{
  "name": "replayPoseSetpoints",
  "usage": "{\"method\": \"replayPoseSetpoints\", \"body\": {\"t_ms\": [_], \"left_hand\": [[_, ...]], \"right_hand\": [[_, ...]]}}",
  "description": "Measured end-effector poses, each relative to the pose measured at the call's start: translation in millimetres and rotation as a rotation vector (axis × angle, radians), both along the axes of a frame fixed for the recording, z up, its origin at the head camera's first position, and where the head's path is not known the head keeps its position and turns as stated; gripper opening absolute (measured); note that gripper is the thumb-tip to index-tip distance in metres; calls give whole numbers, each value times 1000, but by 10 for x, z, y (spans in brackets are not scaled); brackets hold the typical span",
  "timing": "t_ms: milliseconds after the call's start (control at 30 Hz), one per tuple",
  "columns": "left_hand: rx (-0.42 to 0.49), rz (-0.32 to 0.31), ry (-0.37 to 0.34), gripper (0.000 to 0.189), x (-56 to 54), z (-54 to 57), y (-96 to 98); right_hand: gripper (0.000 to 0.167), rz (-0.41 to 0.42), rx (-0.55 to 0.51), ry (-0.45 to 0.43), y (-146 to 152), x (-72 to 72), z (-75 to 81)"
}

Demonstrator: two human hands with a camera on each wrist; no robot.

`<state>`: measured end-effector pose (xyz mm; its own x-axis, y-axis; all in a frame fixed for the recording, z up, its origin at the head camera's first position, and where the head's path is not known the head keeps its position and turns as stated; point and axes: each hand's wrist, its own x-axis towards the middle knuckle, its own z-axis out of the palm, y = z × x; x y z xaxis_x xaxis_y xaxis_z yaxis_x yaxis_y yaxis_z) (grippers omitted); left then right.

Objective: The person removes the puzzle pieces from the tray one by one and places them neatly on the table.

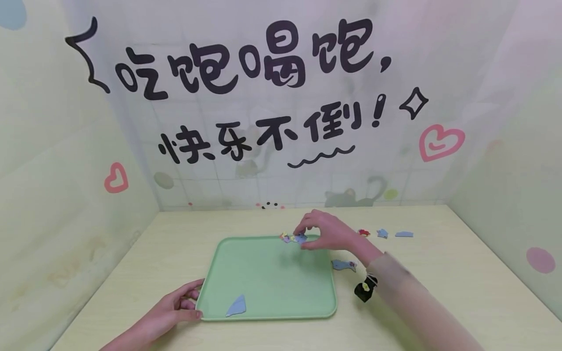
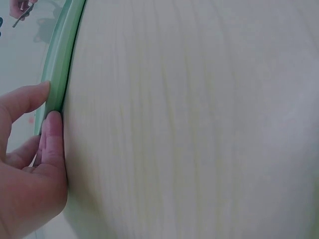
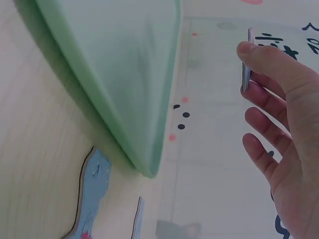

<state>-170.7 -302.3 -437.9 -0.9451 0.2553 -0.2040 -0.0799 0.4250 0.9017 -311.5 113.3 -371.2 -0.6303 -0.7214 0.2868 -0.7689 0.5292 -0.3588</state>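
Observation:
My right hand [image 1: 325,231] pinches a thin, irregular puzzle piece [image 1: 300,239] between thumb and fingers. The piece is blue with some yellow and red, and it overlaps the far right part of the green tray [image 1: 268,280] in the head view. Seen from the right wrist, this puzzle piece [image 3: 246,74] is edge-on and raised off the table. At the tray's near left corner, my left hand [image 1: 169,308] grips the rim, thumb on top and fingers along the outer side. One plain blue puzzle piece [image 1: 237,305] lies inside the tray near its front left.
Beside the tray's right edge lies a blue puzzle piece [image 1: 344,264]. Farther back on the table sit a red piece [image 1: 364,233], a small blue piece [image 1: 382,233] and a long blue one [image 1: 404,234]. A black ornament [image 1: 366,288] hangs at the right wrist. Printed curtains surround the table.

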Motion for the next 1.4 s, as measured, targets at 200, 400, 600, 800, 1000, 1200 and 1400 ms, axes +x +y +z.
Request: {"method": "replayPoseSetpoints", "body": {"t_ms": [200, 400, 600, 800, 1000, 1200, 1400], "left_hand": [[4, -8, 1, 88, -1, 1, -7], [9, -27, 2, 91, 7, -10, -17], [7, -38, 19, 91, 14, -9, -11], [15, -52, 13, 90, 11, -15, -18], [24, -70, 5, 88, 5, -18, -31], [-6, -56, -3, 89, 13, -2, -25], [0, -68, 4, 88, 15, 6, -22]], "right_hand": [[26, -35, -27, 14, 245, 30, -11], [25, -62, -40, 66, 502, 64, -51], [27, -119, -87, 105, 804, 124, -26], [28, -172, -64, 162, 1103, 163, -26], [29, -227, -48, 200, 1405, 216, -83], [32, -278, -46, 205, 1654, 264, -127], [33, -311, -41, 228, 1837, 296, -154]]}}
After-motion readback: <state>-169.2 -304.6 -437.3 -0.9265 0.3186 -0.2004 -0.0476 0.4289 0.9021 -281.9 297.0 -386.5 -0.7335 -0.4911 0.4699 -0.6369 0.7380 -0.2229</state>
